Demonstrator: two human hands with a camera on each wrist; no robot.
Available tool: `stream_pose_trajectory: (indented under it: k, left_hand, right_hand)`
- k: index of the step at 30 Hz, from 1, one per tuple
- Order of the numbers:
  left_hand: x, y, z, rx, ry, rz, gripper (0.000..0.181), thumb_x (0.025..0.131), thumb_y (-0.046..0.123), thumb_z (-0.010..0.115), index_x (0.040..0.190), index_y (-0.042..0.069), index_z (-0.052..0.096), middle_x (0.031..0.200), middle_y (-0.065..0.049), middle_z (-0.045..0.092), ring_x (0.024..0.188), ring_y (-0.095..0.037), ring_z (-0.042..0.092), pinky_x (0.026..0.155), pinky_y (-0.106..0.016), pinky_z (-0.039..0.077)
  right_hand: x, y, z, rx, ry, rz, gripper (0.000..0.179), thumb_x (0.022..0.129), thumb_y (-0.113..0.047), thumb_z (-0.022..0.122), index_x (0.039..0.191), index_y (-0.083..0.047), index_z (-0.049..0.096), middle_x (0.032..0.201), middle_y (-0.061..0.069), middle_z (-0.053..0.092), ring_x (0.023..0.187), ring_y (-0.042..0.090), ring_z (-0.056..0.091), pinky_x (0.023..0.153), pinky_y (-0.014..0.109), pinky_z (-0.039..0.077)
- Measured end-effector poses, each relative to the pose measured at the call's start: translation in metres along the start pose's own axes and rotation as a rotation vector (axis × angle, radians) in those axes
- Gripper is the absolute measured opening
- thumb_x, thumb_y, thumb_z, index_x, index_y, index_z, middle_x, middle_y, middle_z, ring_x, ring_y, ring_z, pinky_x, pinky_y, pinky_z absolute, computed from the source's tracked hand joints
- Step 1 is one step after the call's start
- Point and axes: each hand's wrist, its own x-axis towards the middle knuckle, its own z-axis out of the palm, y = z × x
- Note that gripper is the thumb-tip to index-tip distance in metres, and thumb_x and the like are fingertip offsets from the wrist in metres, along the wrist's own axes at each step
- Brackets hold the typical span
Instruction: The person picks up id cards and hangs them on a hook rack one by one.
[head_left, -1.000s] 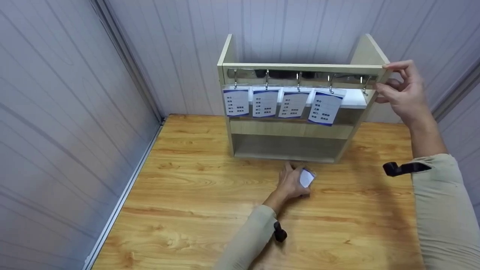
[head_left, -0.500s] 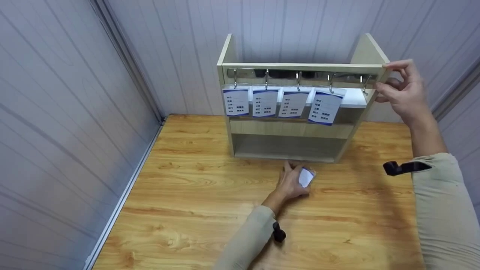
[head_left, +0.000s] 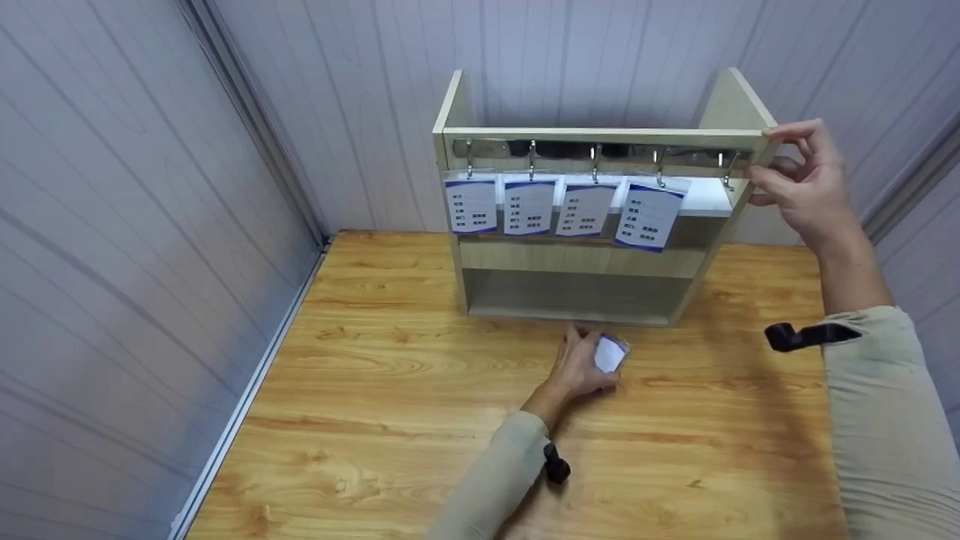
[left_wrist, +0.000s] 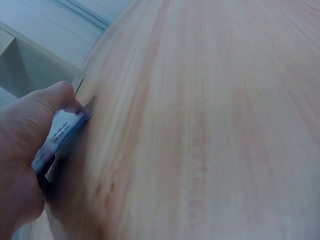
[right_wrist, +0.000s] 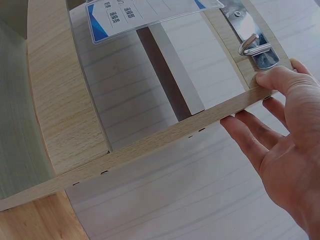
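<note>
My left hand [head_left: 579, 367] is low over the table, just in front of a light wooden shelf unit [head_left: 577, 259]. It holds a name badge [head_left: 610, 354] between thumb and fingers; in the left wrist view, printed lines show on this badge [left_wrist: 62, 131] and its edge is close to the wood. With the right hand [head_left: 810, 180] I grip the unit's upper right corner. The right wrist view shows the thumb on the front beside a metal hook [right_wrist: 256, 46], with fingers behind the side panel [right_wrist: 165, 137].
Several badges [head_left: 529, 206] hang from a hook rail [head_left: 562, 148] on the unit's front, the rightmost one [head_left: 651, 216] tilted. The rail's far right hook [head_left: 727, 169] bears no badge. Panelled walls [head_left: 135, 247] stand at the left and back of the wooden table [head_left: 360, 390].
</note>
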Motion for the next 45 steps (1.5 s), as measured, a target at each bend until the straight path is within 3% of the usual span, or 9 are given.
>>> stream_pose_trajectory:
  k: [4, 10, 16, 22, 33, 36, 43, 45]
  left_hand:
    - [0.008, -0.006, 0.005, -0.028, -0.007, 0.022, 0.097, 0.080, 0.024, 0.100, 0.167, 0.019, 0.056, 0.161, -0.018, 0.049, 0.127, -0.027, 0.063, 0.106, -0.033, 0.059]
    - [0.021, -0.017, 0.016, -0.005, -0.021, 0.047, 0.097, 0.082, 0.024, 0.097, 0.168, 0.021, 0.053, 0.161, -0.014, 0.055, 0.121, -0.014, 0.058, 0.098, -0.022, 0.055]
    - [0.019, -0.018, 0.019, -0.004, -0.052, 0.073, 0.092, 0.085, 0.028, 0.095, 0.167, 0.023, 0.054, 0.159, -0.011, 0.059, 0.120, -0.012, 0.059, 0.101, -0.021, 0.053]
    - [0.017, -0.020, 0.023, -0.032, -0.075, 0.092, 0.084, 0.090, 0.020, 0.088, 0.167, 0.024, 0.054, 0.158, -0.010, 0.061, 0.122, -0.013, 0.062, 0.106, -0.025, 0.053]
    - [0.032, -0.026, 0.030, -0.055, -0.030, 0.233, 0.083, 0.089, 0.014, 0.084, 0.166, 0.020, 0.054, 0.156, -0.009, 0.061, 0.112, -0.005, 0.058, 0.095, -0.014, 0.051]
    - [0.028, -0.016, 0.023, -0.056, -0.010, 0.261, 0.080, 0.089, 0.013, 0.080, 0.164, 0.019, 0.056, 0.150, -0.007, 0.064, 0.107, -0.004, 0.056, 0.091, -0.014, 0.050]
    - [-0.008, 0.042, -0.036, -0.155, -0.042, 0.254, 0.070, 0.091, 0.001, 0.078, 0.158, 0.012, 0.063, 0.149, -0.013, 0.066, 0.109, -0.009, 0.060, 0.094, -0.016, 0.051]
    - [-0.012, 0.051, -0.042, -0.158, -0.045, 0.245, 0.067, 0.092, 0.001, 0.079, 0.157, 0.014, 0.066, 0.149, -0.011, 0.067, 0.111, -0.007, 0.059, 0.094, -0.015, 0.049]
  right_hand:
    - [0.000, 0.001, 0.000, -0.010, 0.000, -0.006, 0.047, 0.099, 0.019, 0.065, 0.136, -0.008, 0.062, 0.143, 0.004, 0.061, 0.110, 0.012, 0.078, 0.063, 0.023, 0.066]
    - [0.000, 0.001, -0.001, -0.025, 0.001, -0.023, 0.046, 0.099, 0.020, 0.065, 0.136, -0.007, 0.062, 0.145, 0.004, 0.062, 0.111, 0.011, 0.078, 0.062, 0.023, 0.066]
    - [-0.001, 0.002, -0.003, -0.029, 0.005, -0.014, 0.045, 0.099, 0.018, 0.065, 0.136, -0.008, 0.062, 0.147, 0.004, 0.061, 0.112, 0.011, 0.078, 0.063, 0.023, 0.066]
    - [-0.003, 0.004, -0.004, -0.024, 0.014, -0.001, 0.045, 0.099, 0.018, 0.066, 0.135, -0.009, 0.062, 0.146, 0.003, 0.062, 0.110, 0.011, 0.078, 0.063, 0.023, 0.066]
    - [-0.001, 0.002, -0.002, -0.031, 0.008, 0.000, 0.045, 0.100, 0.018, 0.066, 0.136, -0.009, 0.062, 0.149, 0.004, 0.061, 0.111, 0.012, 0.077, 0.063, 0.023, 0.066]
    - [-0.001, 0.002, -0.002, -0.034, 0.006, -0.001, 0.044, 0.100, 0.017, 0.067, 0.136, -0.009, 0.062, 0.149, 0.004, 0.059, 0.111, 0.011, 0.077, 0.063, 0.023, 0.066]
    - [0.001, 0.002, -0.001, -0.020, 0.010, 0.006, 0.045, 0.099, 0.018, 0.066, 0.136, -0.009, 0.062, 0.146, 0.004, 0.060, 0.111, 0.012, 0.078, 0.062, 0.023, 0.066]
    - [0.001, 0.001, 0.000, -0.019, 0.011, 0.010, 0.045, 0.099, 0.018, 0.066, 0.136, -0.009, 0.062, 0.146, 0.003, 0.060, 0.111, 0.012, 0.077, 0.062, 0.024, 0.066]
